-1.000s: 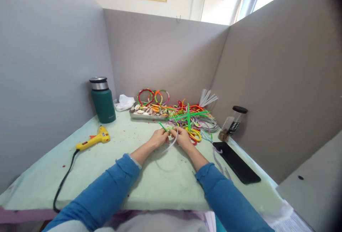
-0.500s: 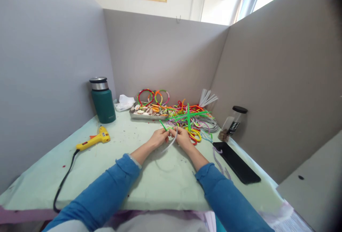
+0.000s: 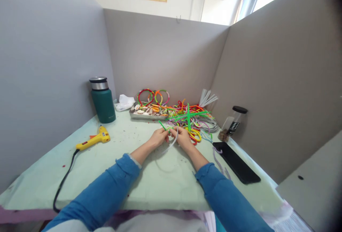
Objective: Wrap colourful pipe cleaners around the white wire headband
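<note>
Close together over the middle of the table, my left hand (image 3: 158, 137) and my right hand (image 3: 183, 137) are both closed. A green pipe cleaner (image 3: 162, 125) sticks up from the fingers of my left hand, and its green runs across between the two hands. From my right hand's fingertips a pale grey-white strand (image 3: 175, 141) curves down toward the tabletop. Whether the strand and the pipe cleaner are joined is hidden by the fingers. Just beyond my hands lies a tangled heap of coloured pipe cleaners (image 3: 189, 116).
Behind my hands sits a metal tray (image 3: 149, 117) of shells, with coloured rings (image 3: 145, 97) at its back. A yellow glue gun (image 3: 93, 140) and a green bottle (image 3: 103, 105) stand left. Clear sticks (image 3: 207, 98), a black-lidded jar (image 3: 232, 125) and a black phone (image 3: 237, 164) are right.
My fingers and the green pipe cleaner have shifted very slightly; a bit more green shows between my hands. Everything else stays in place.
</note>
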A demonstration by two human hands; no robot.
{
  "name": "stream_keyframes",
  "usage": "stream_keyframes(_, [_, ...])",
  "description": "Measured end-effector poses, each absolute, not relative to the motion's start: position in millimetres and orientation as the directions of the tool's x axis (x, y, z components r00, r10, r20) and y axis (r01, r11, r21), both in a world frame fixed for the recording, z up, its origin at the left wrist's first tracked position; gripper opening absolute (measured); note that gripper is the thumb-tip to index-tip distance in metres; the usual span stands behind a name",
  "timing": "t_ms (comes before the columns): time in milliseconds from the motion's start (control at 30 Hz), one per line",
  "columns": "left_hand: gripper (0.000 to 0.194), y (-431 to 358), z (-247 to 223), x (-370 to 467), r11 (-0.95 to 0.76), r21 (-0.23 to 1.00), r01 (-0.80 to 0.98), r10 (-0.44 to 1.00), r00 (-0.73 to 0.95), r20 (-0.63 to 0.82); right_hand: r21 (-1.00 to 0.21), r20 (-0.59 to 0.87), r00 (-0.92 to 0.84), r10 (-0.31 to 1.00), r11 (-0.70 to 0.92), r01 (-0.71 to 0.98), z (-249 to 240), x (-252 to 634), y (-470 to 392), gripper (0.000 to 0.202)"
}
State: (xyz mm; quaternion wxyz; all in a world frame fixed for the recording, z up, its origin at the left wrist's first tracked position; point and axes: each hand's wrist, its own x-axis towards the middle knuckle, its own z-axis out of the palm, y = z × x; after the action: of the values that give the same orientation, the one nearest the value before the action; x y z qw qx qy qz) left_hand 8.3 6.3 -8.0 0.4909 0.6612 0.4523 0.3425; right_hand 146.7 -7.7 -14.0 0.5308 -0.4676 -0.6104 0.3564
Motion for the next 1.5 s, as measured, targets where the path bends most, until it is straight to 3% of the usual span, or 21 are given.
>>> stream_keyframes(167, [0.022, 2, -3, 8, -0.03, 0.986, 0.164, 0.924, 0.382, -0.035, -0.934, 0.314, -0.004, 0.949, 0.31, 0.178, -15, 147, -7, 0.028])
stream_keyframes(533, [0.035, 3, -6, 5, 0.04, 0.995, 0.088, 0.888, 0.453, -0.076, -0.938, 0.318, -0.022, 0.948, 0.318, 0.138, -16, 148, -7, 0.032])
stream_keyframes(733, [0.021, 4, -6, 7, -0.037, 0.991, 0.126, 0.916, 0.4, -0.017, -0.929, 0.333, -0.027, 0.943, 0.333, 0.16, -14, 148, -8, 0.034])
stream_keyframes(967, [0.024, 9, -10, 6, -0.109, 0.975, 0.193, 0.93, 0.365, 0.031, -0.919, 0.342, -0.056, 0.938, 0.347, 0.19, -20, 152, -3, 0.035])
stream_keyframes(1500, [0.025, -2, 1, 4, 0.053, 0.998, 0.044, 0.879, 0.472, -0.068, -0.94, 0.315, -0.053, 0.948, 0.32, 0.12, -13, 148, -9, 0.034])
